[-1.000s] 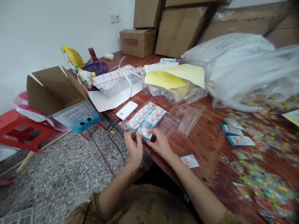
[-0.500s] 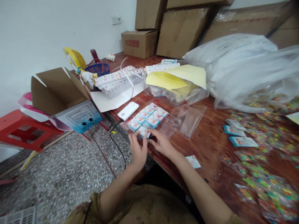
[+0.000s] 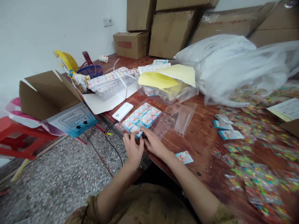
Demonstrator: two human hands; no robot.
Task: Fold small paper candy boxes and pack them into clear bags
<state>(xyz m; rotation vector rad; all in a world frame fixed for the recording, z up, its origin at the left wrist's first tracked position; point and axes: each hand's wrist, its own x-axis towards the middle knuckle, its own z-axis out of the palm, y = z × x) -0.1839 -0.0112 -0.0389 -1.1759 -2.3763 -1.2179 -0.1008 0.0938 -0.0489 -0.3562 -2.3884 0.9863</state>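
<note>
Small blue-and-white cardboard boxes printed with a hand (image 3: 147, 119) lie side by side in a flat block near the table's front edge. At the near end of this block is one such small box (image 3: 136, 129), pinched between my two hands. My left hand (image 3: 133, 151) is closed with curled fingers on its near left side. On its right side, the fingers of my right hand (image 3: 154, 145) press against it. Clear plastic bags (image 3: 184, 119) lie flat just right of the block. A printed card (image 3: 184, 157) rests beside my right forearm.
A white power bank (image 3: 122, 112) with a black cable lies left of the block. An open carton (image 3: 72, 121) stands beyond the table's left edge. Several small colourful packets (image 3: 259, 174) cover the right side, near loose boxes (image 3: 231, 134) and large white sacks (image 3: 224, 62).
The near box sits closer against the block, and my hands have shifted slightly around it. The whole view has swung a little to the right.
</note>
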